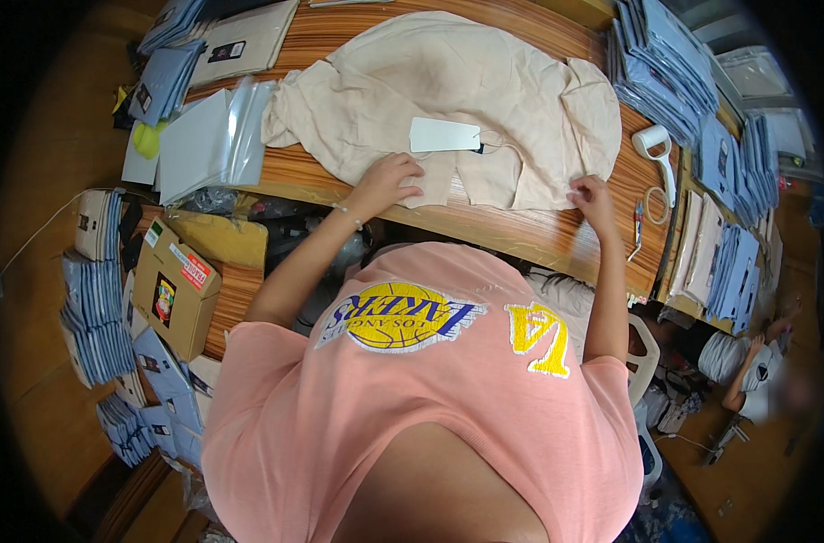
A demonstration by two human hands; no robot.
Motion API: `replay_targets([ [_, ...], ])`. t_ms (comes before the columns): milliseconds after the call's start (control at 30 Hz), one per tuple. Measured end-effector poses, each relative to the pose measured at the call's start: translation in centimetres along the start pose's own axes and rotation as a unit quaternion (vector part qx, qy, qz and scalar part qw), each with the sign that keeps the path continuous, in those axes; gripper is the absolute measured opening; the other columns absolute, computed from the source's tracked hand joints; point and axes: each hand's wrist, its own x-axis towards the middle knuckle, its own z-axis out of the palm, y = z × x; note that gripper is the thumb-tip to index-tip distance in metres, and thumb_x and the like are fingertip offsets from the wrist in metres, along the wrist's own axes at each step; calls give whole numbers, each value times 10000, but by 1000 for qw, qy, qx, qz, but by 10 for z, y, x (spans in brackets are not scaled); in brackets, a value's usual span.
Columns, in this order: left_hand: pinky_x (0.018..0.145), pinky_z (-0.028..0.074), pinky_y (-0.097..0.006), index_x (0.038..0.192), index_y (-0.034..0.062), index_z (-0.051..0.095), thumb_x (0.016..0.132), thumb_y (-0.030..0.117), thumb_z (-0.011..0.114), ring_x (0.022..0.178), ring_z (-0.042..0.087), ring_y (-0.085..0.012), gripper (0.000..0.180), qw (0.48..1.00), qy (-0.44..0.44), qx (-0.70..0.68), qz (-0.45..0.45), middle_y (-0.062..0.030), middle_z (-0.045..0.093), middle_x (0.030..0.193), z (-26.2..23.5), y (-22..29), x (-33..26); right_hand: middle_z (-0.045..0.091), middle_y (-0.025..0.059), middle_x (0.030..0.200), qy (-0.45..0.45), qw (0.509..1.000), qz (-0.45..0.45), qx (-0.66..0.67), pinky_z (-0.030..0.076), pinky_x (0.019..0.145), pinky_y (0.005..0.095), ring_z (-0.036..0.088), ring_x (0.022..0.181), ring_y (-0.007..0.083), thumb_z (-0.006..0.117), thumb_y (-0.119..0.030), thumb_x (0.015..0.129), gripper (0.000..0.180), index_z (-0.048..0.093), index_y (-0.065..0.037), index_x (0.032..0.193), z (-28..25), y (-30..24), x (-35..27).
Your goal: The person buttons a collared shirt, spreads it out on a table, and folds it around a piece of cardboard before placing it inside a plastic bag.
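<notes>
A beige shirt [376, 81] lies spread across the striped wooden table in front of me, its lower edge close to the table's front. On it rests a blank white hang tag [443, 135] with a thin string. My left hand [389, 185] touches the shirt's lower left edge, thumb and fingers apart. At the lower right corner, my right hand [595, 201] has its fingers curled in on the edge of the cloth. Wrinkles run over the shirt's middle and both sides.
Clear plastic bags [214, 145] lie left of the shirt. A white lint roller [658, 154], a tape ring [656, 206] and a small tool [637, 231] are at right. Folded blue garments [661, 68] are stacked around; a cardboard box [172, 290] stands lower left. Another person [747, 371] is far right.
</notes>
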Motion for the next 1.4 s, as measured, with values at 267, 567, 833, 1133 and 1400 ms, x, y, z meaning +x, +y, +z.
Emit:
replay_targets([
  [267,800,466,-239,840,-10,591,823,34,616,868,596,-109,54,897,77,-339,-271,-90,651,938,12,-17,-30,488,157,1211,351,874,181,-284,386,892,452,469,1086,343,613,-283,822,343,586,-109,1117,-34,51,-30],
  [567,670,456,-247,803,-1,614,880,190,570,767,618,-123,211,879,-113,-260,-384,-95,659,780,-39,12,-70,461,124,1205,326,839,280,-334,391,852,509,453,1082,322,529,-426,867,377,540,-279,1214,-13,90,-60],
  [833,720,457,-355,860,16,661,800,191,609,814,598,-293,191,974,85,-70,-197,-128,641,856,-27,19,-30,520,179,1011,307,844,279,-339,410,786,453,504,950,332,560,-312,869,350,553,-126,1165,-13,80,-55],
  [1133,732,441,-361,781,38,632,749,131,637,822,544,-293,98,984,69,25,-162,-96,584,793,9,-8,-13,454,188,1033,453,875,110,-129,403,797,405,492,904,315,537,-161,889,319,503,37,1136,11,21,-50],
  [1400,707,453,-379,793,28,609,766,123,599,769,577,-306,99,977,27,-22,-209,-137,608,776,0,-1,-15,587,132,929,150,984,-5,99,456,755,314,567,818,211,559,-144,873,325,512,1,1160,79,-120,-13],
])
